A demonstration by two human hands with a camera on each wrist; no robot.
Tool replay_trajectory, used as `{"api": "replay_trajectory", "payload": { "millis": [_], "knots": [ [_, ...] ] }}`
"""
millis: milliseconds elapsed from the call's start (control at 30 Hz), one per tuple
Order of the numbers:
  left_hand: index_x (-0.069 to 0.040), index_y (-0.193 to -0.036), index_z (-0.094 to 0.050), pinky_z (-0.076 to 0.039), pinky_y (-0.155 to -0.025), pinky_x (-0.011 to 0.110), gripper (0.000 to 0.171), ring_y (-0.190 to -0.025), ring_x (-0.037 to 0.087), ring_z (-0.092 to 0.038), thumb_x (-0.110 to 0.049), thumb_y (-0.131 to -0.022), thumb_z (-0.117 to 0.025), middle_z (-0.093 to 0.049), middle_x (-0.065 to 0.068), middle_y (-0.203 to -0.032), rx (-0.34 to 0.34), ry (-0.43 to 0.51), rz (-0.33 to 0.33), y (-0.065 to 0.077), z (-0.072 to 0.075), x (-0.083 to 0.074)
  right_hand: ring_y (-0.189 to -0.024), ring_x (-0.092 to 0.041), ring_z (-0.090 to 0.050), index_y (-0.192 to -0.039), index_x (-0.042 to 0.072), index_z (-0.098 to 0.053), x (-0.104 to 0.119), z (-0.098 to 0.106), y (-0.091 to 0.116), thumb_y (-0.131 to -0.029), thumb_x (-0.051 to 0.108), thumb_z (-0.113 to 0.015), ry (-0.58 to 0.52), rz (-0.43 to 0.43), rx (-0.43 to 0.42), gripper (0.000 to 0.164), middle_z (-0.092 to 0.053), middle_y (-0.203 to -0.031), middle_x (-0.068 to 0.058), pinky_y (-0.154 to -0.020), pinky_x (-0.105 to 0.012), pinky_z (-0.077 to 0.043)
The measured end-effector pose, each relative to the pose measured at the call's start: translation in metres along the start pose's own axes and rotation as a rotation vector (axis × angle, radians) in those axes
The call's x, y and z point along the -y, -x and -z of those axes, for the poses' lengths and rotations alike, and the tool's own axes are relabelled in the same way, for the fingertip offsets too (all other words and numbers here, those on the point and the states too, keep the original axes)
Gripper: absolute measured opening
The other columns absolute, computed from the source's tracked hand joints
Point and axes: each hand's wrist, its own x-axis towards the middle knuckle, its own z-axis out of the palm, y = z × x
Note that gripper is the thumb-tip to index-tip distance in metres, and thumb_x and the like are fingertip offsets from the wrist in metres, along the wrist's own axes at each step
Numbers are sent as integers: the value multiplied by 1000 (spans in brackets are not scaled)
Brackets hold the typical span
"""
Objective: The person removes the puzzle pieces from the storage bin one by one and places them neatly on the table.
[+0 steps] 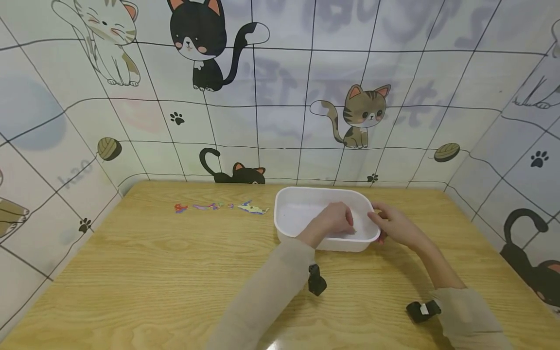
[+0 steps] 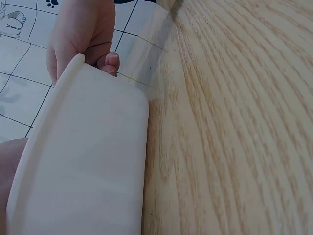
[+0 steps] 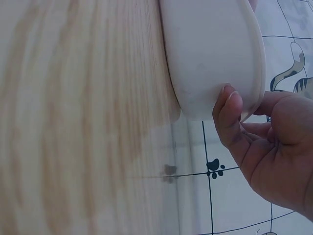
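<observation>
A white plastic basin (image 1: 302, 197) stands on the wooden table near its back edge. My left hand (image 1: 334, 218) reaches down inside it, fingers bent toward the basin's floor at the right end. Whether those fingertips pinch something small I cannot tell. At the right end my right hand (image 1: 395, 226) grips the basin's rim, its thumb over the edge. The right wrist view shows the fingertips (image 3: 230, 105) of that hand against the outer wall. In the left wrist view the basin's side (image 2: 93, 147) hides most of the left hand.
Left of the basin, small flat colourful pieces lie in a row: a red one (image 1: 180, 208), a purple one (image 1: 203, 207) and a larger yellow and blue one (image 1: 253, 208). A cat-patterned cloth wall (image 1: 280, 121) stands behind the wooden table (image 1: 175, 282) and along its sides.
</observation>
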Motion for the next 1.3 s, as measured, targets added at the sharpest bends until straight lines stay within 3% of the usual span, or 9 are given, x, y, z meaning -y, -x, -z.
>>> {"api": "replay_trajectory", "payload": {
  "millis": [167,400,667,933,1100,1300],
  "knots": [
    [-11,-80,-68,-39,-58,17,19,-66,8,-50,-22,-86,-83,-58,-6,-69,-5,-22,11,2,0,0,-57,-21,-62,-144,-13,-34,1,0,1,-109,14,-47,9,-3,-2,46,-63,-85,-16,-54,-36,-57],
    [-10,-92,-70,-39,-66,16,19,-74,9,-50,-16,-83,-86,-57,-6,-79,-13,-56,-45,2,2,5,-59,-21,-63,-143,-16,-34,2,0,0,-109,14,-47,23,-17,-4,47,-64,-87,-18,-54,-36,-57],
    [-13,-83,-69,-39,-60,16,15,-70,9,-51,-14,-84,-84,-59,-6,-77,15,-57,-37,4,4,4,-58,-21,-63,-143,-16,-34,2,0,0,-109,15,-47,25,-18,-8,48,-64,-88,-21,-55,-38,-58],
    [-13,-85,-69,-39,-64,16,18,-76,9,-50,-21,-84,-85,-58,-6,-82,3,-142,-96,3,4,5,-58,-21,-63,-144,-15,-33,1,0,0,-109,15,-47,13,-20,-4,48,-64,-89,-19,-54,-36,-57],
    [-17,-90,-69,-42,-69,19,20,-82,9,-51,-28,-84,-85,-59,-7,-89,4,-202,-61,1,3,5,-59,-22,-63,-144,-15,-33,2,0,1,-109,15,-47,16,-22,-3,48,-64,-89,-19,-54,-37,-57],
    [-15,-79,-67,-41,-63,18,26,-76,9,-51,-34,-85,-84,-57,-6,-79,7,-267,-43,1,3,3,-58,-23,-63,-143,-15,-34,3,0,2,-109,15,-47,24,-16,-8,47,-64,-87,-19,-54,-41,-57]
  ]
}}
